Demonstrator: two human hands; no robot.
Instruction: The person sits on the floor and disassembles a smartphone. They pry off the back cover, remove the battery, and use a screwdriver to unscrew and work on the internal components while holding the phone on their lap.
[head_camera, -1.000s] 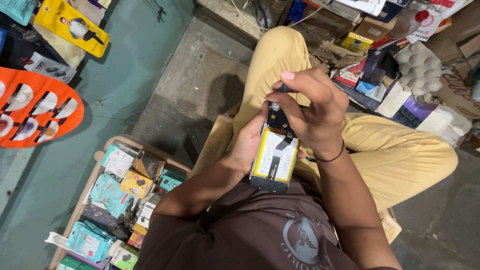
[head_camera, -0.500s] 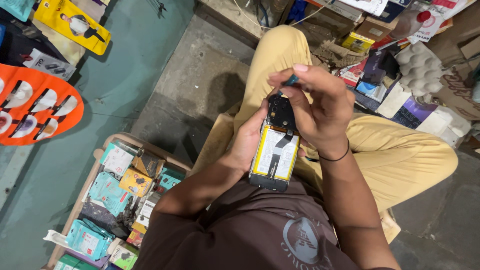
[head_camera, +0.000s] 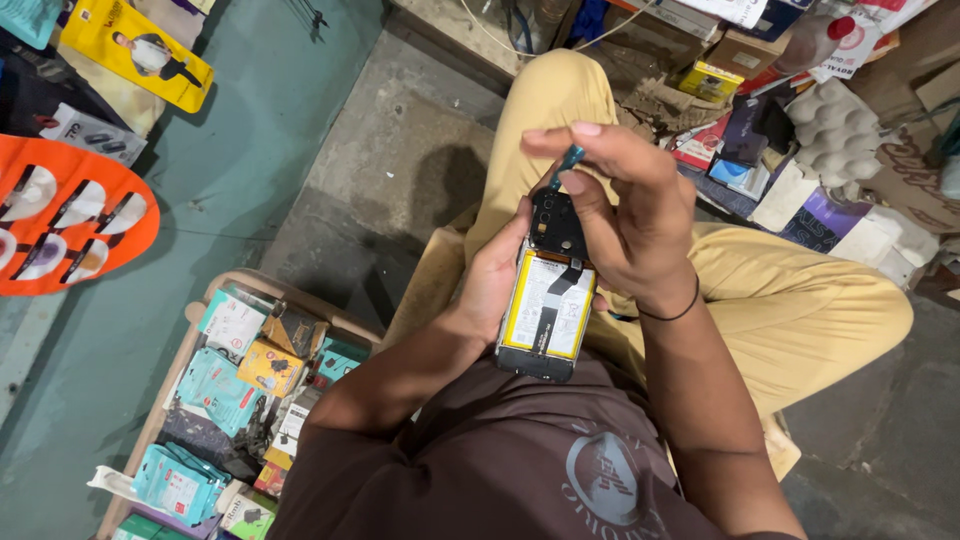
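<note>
Teal-handled tool (head_camera: 566, 165) pinched in the right hand (head_camera: 625, 220) above an opened phone (head_camera: 548, 290).

The left hand (head_camera: 495, 280) gripped the phone over the lap, back cover off, its yellow-edged battery (head_camera: 549, 303) exposed; a tray (head_camera: 215, 290) of small packets sat nearby.

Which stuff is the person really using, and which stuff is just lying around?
In use:
- opened phone, back off, cradled in the left hand
- small teal tool, pinched in the right hand over the phone's top

Lying about:
- wooden tray of small packets
- orange card on the floor
- egg carton
- yellow box
</note>
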